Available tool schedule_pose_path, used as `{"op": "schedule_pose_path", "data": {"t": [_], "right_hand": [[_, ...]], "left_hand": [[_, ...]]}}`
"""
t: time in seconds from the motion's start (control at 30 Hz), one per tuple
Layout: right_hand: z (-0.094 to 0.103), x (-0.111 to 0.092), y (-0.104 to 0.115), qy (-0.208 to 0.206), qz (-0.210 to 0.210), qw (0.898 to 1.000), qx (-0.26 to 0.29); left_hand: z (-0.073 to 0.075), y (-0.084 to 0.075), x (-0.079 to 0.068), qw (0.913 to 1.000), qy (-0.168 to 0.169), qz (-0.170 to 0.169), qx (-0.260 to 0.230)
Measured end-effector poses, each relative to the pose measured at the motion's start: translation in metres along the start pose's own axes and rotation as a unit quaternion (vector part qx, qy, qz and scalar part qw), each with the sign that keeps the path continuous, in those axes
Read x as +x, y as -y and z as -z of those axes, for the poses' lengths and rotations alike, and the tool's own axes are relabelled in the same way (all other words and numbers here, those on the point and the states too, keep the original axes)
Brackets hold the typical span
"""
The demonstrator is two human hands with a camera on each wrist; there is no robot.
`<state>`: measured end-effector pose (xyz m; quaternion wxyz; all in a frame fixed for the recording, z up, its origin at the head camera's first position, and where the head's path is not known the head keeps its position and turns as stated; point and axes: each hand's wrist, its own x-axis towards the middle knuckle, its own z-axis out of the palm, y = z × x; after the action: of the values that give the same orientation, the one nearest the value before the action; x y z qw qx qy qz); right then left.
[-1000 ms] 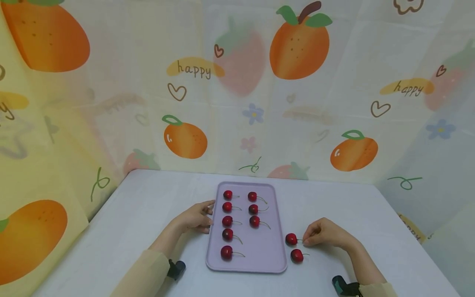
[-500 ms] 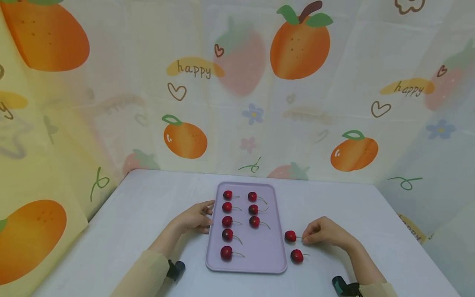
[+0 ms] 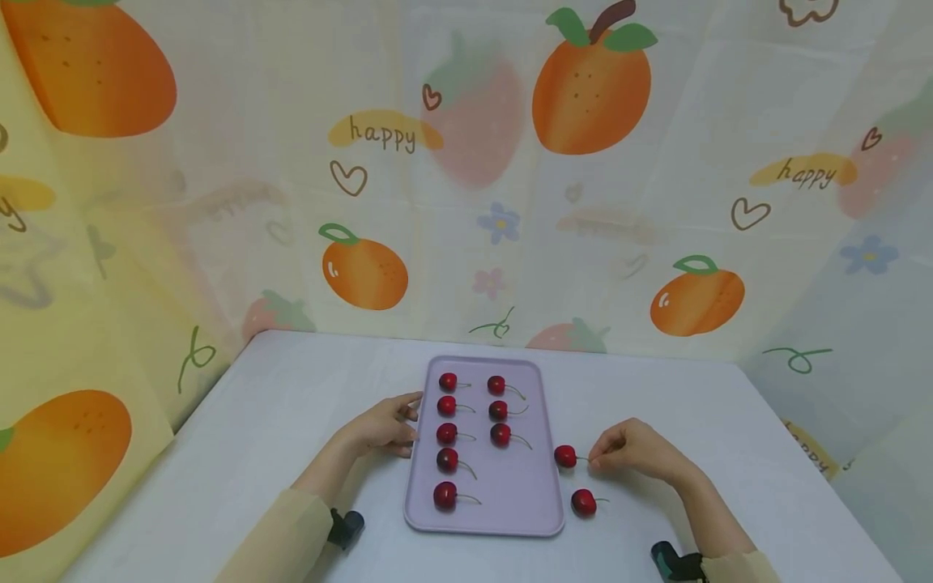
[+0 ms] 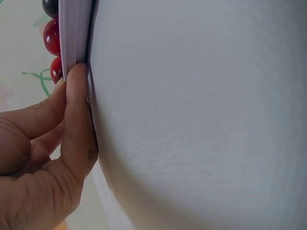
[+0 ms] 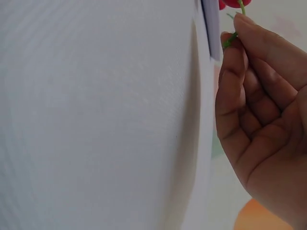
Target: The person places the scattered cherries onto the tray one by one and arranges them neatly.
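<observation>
My right hand pinches the green stem of a red cherry between thumb and fingertips, just right of the tray's right edge. The right wrist view shows that stem at the fingertips, with the fruit partly cut off at the top. My left hand rests on the table with its fingers touching the left side of the lilac tray. In the left wrist view the fingertips lie against the tray's outer wall. A second cherry lies on the table nearer me, right of the tray.
Several cherries stand in two columns on the tray: a longer left column and a shorter right one. A white cloth covers the table. Behind it hangs a fruit-print curtain.
My right hand has moved slightly away from me and to the left, carrying the cherry by its stem to the tray's edge. The left hand stays at the tray's side.
</observation>
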<state>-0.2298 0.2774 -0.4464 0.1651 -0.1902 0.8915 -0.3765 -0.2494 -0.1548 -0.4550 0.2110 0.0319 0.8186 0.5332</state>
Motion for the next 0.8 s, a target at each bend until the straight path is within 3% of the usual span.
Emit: {"op": "schedule_pose_path", "data": {"t": [0.8], "right_hand": [[-0.014, 0.018, 0.037, -0.022, 0.017, 1.000, -0.004]], "left_hand": [[0.001, 0.002, 0.002, 1.0000, 0.000, 0.004, -0.002]]}}
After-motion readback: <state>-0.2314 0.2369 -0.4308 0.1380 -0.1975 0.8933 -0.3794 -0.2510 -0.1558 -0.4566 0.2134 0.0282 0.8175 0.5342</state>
